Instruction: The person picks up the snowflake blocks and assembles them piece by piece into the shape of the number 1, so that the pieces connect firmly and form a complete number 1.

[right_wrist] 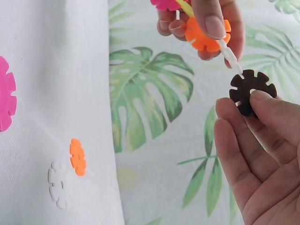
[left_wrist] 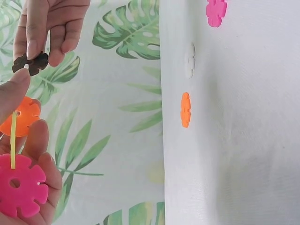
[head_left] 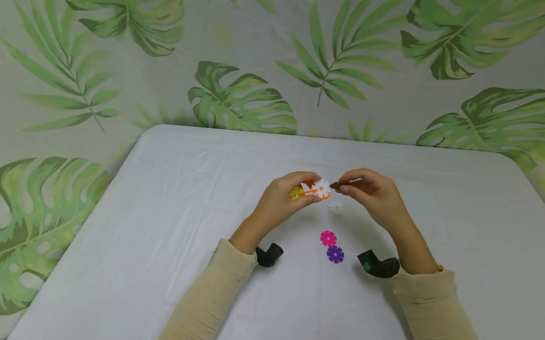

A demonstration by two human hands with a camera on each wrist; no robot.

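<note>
My left hand point(head_left: 280, 196) holds a small chain of notched plastic discs. In the left wrist view its pink disc point(left_wrist: 28, 190), an edge-on yellow disc point(left_wrist: 13, 145) and an orange disc point(left_wrist: 28, 117) lie against the fingers. A white disc point(right_wrist: 228, 55) sticks out from the chain's end, seen nearly edge-on in the right wrist view. My right hand point(head_left: 370, 190) pinches a dark brown disc point(right_wrist: 251, 82) between thumb and fingers. Its notched rim meets the white disc's tip in the right wrist view.
On the white-covered table point(head_left: 159, 210) below my hands lie a loose white disc point(head_left: 337, 208), a pink disc point(head_left: 328, 238) and a purple disc point(head_left: 335, 254). A loose orange disc point(right_wrist: 78, 157) lies beside the white one. Leaf-patterned cloth point(head_left: 239, 96) hangs behind the table.
</note>
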